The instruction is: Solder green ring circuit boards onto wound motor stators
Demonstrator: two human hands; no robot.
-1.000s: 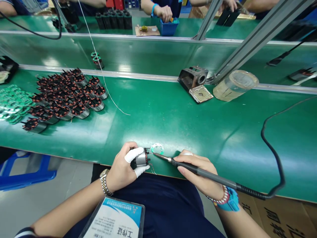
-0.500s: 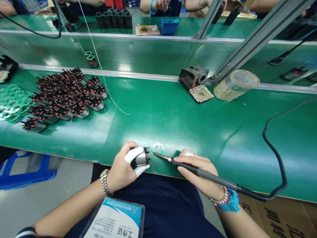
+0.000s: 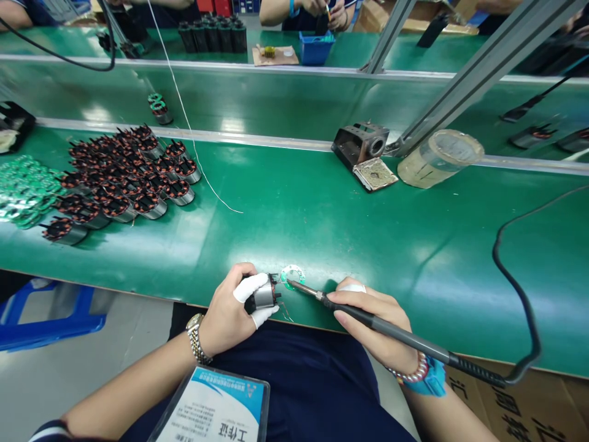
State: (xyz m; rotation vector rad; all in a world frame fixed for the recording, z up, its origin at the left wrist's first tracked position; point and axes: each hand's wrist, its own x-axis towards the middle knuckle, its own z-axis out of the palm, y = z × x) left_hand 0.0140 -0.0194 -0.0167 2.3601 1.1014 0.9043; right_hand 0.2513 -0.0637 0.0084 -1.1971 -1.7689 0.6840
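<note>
My left hand (image 3: 237,307), with white finger covers on thumb and finger, grips a motor stator (image 3: 264,294) on its side near the bench's front edge. Black pins and thin wires stick out from its right end. Just beyond those pins lies a green and white ring-shaped circuit board (image 3: 292,271) on the bench. In my right hand (image 3: 370,310) is a soldering iron (image 3: 381,325), held like a pen. Its tip points left and overlaps the ring board's lower part; whether it touches the board I cannot tell.
Many stators (image 3: 122,178) stand grouped at the left beside a pile of green ring boards (image 3: 27,190). Solder wire (image 3: 196,153) hangs down near them. An iron stand (image 3: 361,144) and a tape-wrapped tub (image 3: 439,158) stand at the back right. Another person's hands (image 3: 329,13) work across the divider.
My right hand and the soldering iron have shifted slightly right, so the tip has drawn back from the stator's pins. My left hand and the stator have barely moved.
</note>
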